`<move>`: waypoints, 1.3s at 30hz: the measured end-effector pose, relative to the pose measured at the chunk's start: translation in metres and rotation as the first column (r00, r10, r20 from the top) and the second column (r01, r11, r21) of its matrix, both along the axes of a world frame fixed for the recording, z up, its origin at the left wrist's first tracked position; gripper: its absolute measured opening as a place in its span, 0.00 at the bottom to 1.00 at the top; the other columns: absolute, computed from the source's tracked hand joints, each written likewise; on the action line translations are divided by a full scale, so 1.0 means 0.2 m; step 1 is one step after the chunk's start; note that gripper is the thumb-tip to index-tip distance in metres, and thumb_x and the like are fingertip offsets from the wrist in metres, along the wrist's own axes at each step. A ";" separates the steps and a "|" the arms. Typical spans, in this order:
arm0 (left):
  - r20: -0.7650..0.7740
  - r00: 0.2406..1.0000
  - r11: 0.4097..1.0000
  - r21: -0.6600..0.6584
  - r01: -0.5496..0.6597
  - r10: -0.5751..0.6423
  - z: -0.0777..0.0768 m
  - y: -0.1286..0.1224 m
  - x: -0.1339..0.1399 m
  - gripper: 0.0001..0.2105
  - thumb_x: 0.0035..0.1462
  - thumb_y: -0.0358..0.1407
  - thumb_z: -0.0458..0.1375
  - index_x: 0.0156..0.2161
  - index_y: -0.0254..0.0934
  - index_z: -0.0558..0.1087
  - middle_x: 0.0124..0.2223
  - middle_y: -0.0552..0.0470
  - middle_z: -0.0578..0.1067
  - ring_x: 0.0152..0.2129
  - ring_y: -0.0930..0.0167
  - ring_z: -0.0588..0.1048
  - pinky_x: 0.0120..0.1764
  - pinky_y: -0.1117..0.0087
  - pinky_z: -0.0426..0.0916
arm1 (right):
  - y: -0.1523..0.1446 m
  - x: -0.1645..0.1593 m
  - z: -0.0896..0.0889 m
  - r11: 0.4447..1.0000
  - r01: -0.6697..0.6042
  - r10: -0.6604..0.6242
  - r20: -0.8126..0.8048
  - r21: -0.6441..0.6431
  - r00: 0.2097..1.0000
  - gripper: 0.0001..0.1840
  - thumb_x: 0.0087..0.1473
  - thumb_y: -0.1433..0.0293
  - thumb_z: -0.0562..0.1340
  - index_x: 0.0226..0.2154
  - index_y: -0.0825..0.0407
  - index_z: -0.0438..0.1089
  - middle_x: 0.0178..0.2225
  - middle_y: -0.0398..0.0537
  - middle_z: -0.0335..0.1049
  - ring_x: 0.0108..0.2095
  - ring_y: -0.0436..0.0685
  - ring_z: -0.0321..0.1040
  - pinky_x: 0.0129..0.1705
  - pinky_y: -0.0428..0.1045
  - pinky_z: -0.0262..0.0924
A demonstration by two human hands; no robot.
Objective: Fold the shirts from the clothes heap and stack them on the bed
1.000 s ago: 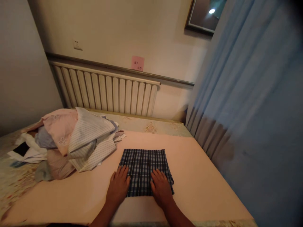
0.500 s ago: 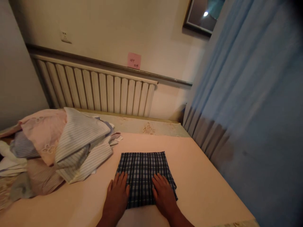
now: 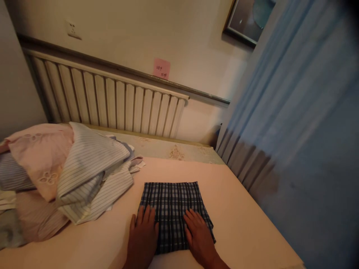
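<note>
Spreading wide over the near half of the plaid cloth [image 3: 172, 209], two bare hands lie palm down, and neither one is closed on anything! Put that cloth at the middle of the dial, twelve towards the wall. The left hand [image 3: 143, 235] sits at eight o'clock, fingers parted and stretched towards twelve, thumb angled in across the checks, its outer side reaching past the cloth's left edge. Over at four o'clock, the right hand [image 3: 199, 233] mirrors it: back of the hand up, fingers nearly straight and closer together, leaning towards eleven, thumb inward. Between the two thumbs, a strip of checks shows. Both wrists run low, the left forearm from seven o'clock, the right from five.

And the cloth itself? Flat, roughly square, its right edge a bit uneven near four o'clock, lying on a smooth pink sheet [image 3: 238, 216]. Out at ten o'clock, well apart from it, slumps a heap of clothes [image 3: 92, 157], striped pieces in front, a pink garment [image 3: 42, 145] folded over at the left. Beyond, a pale radiator [image 3: 112, 101] lines the wall at eleven, with a socket [image 3: 74, 30] above it. At twelve, a pink note [image 3: 162, 68]; at one, a framed picture [image 3: 244, 22]; and from two to three, a blue curtain [image 3: 303, 149] hangs in long folds.
</note>
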State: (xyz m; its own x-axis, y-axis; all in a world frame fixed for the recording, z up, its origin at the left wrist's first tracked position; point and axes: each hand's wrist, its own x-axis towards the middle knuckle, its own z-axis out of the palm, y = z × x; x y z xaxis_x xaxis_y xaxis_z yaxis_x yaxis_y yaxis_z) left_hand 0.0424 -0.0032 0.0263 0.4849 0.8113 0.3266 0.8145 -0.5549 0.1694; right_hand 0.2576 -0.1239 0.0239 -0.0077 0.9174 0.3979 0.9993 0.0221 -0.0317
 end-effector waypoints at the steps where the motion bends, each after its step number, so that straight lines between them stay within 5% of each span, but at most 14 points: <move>1: 0.001 1.000 0.999 0.023 0.025 -0.025 0.01 -0.01 0.02 0.22 0.60 0.34 0.47 0.58 0.35 0.68 0.62 0.44 0.66 0.62 0.54 0.58 0.61 0.44 0.50 | 0.00 0.00 0.00 1.000 0.000 0.000 -0.001 0.000 1.000 0.24 0.62 0.72 0.52 0.60 0.49 0.60 0.62 0.47 0.60 0.63 0.61 0.53 0.62 0.63 0.56; 7: 0.011 0.967 0.961 0.110 0.252 -0.255 0.00 -0.10 0.19 0.24 0.58 0.32 0.50 0.60 0.38 0.66 0.65 0.45 0.63 0.63 0.55 0.58 0.61 0.44 0.52 | 0.00 0.00 0.01 1.000 -0.007 0.006 0.024 0.019 1.000 0.25 0.61 0.74 0.52 0.59 0.49 0.61 0.61 0.48 0.61 0.63 0.60 0.55 0.61 0.63 0.57; 13: -0.025 0.897 0.897 0.028 0.442 -0.441 -0.08 -0.14 0.25 0.24 0.56 0.32 0.52 0.59 0.38 0.66 0.63 0.46 0.65 0.61 0.56 0.62 0.58 0.43 0.59 | 0.01 0.00 0.00 1.000 -0.001 0.001 0.042 0.008 0.999 0.25 0.61 0.73 0.53 0.60 0.48 0.60 0.62 0.47 0.60 0.63 0.60 0.55 0.61 0.62 0.58; 20: 0.000 0.894 0.893 0.018 0.449 -0.449 -0.11 -0.13 0.23 0.25 0.56 0.33 0.52 0.61 0.40 0.64 0.64 0.47 0.65 0.61 0.57 0.61 0.59 0.43 0.58 | -0.01 0.01 -0.02 1.000 -0.011 0.010 0.053 0.026 0.999 0.26 0.61 0.72 0.54 0.61 0.49 0.58 0.62 0.48 0.59 0.63 0.60 0.54 0.60 0.62 0.59; 28: 0.013 0.903 0.903 0.019 0.430 -0.430 -0.11 -0.14 0.22 0.25 0.56 0.32 0.52 0.60 0.40 0.64 0.63 0.47 0.65 0.61 0.58 0.61 0.60 0.44 0.57 | -0.03 -0.01 0.03 0.978 -0.202 0.205 0.070 -0.047 0.976 0.31 0.60 0.70 0.56 0.65 0.49 0.51 0.64 0.50 0.55 0.66 0.60 0.47 0.63 0.65 0.51; 39: 0.008 0.901 0.901 0.008 0.434 -0.434 -0.12 -0.13 0.18 0.25 0.58 0.34 0.51 0.61 0.42 0.63 0.65 0.48 0.63 0.61 0.57 0.61 0.60 0.45 0.57 | -0.01 -0.03 0.05 0.987 -0.126 0.125 -0.017 -0.102 0.992 0.29 0.59 0.73 0.55 0.62 0.47 0.56 0.63 0.48 0.57 0.64 0.58 0.51 0.64 0.62 0.52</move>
